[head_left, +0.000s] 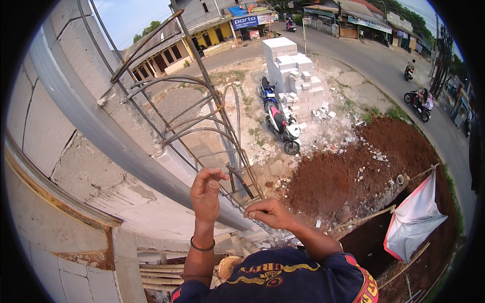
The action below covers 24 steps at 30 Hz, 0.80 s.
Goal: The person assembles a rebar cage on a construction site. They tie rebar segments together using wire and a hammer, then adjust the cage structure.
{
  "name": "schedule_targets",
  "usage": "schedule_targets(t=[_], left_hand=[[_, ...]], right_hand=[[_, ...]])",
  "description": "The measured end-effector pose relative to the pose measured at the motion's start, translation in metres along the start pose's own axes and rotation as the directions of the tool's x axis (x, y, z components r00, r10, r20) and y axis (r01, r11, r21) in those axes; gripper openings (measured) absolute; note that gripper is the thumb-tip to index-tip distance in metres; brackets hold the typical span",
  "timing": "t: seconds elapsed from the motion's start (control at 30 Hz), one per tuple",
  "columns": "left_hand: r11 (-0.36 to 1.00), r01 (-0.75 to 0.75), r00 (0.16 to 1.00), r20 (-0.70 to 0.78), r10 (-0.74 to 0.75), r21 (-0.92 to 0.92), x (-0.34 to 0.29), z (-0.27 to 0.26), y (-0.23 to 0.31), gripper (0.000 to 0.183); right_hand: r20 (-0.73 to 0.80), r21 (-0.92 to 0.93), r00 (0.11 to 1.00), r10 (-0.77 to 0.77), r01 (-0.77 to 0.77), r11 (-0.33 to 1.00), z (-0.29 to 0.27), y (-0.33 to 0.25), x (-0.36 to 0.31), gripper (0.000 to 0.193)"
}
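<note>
My left hand [206,194] is raised beside a rebar cage [214,108]. Its fingers are half bent, with a gap between them and the thumb, and I see nothing in it. To its right, my right hand [270,212] is closed in a pinch, knuckles up. Whatever its fingertips hold, if anything, is too small to make out. Just beyond both hands, a dark hand tool [238,179] hangs at the lower end of the cage; its kind is unclear. The cage has long bars and bent hoops, and stands along a light block wall [96,171].
A grey vertical strip [126,144] runs down the wall. Bamboo poles [161,275] lie below left. Down on the ground are stacked white blocks [288,65], parked motorbikes [280,123], a reddish soil heap [328,177] and a white sheet [417,217]. Riders pass on the road [364,55].
</note>
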<state>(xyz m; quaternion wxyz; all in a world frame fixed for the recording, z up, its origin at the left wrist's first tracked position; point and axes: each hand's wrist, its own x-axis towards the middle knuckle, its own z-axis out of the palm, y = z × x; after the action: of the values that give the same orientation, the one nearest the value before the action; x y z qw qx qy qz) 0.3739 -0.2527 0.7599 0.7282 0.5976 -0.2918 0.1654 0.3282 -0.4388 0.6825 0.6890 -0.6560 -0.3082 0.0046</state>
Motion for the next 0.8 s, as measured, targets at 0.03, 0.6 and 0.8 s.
schedule_targets(t=[0.03, 0.6, 0.8], left_hand=[[0.994, -0.044, 0.999, 0.003, 0.044, 0.096, 0.001, 0.001, -0.001, 0.025], [0.977, -0.029, 0.996, -0.088, 0.011, -0.212, 0.059, 0.014, 0.007, 0.025], [0.876, -0.244, 0.955, -0.052, 0.291, 0.416, 0.125, 0.009, 0.021, 0.033]], right_hand=[[0.002, 0.028, 1.0, 0.009, -0.009, 1.0, 0.0, 0.001, 0.0, 0.014], [-0.374, -0.21, 0.921, -0.111, 0.033, 0.977, -0.019, -0.046, 0.026, 0.019], [-0.517, -0.489, 0.704, -0.487, 0.225, 0.843, -0.063, -0.073, 0.063, 0.021]])
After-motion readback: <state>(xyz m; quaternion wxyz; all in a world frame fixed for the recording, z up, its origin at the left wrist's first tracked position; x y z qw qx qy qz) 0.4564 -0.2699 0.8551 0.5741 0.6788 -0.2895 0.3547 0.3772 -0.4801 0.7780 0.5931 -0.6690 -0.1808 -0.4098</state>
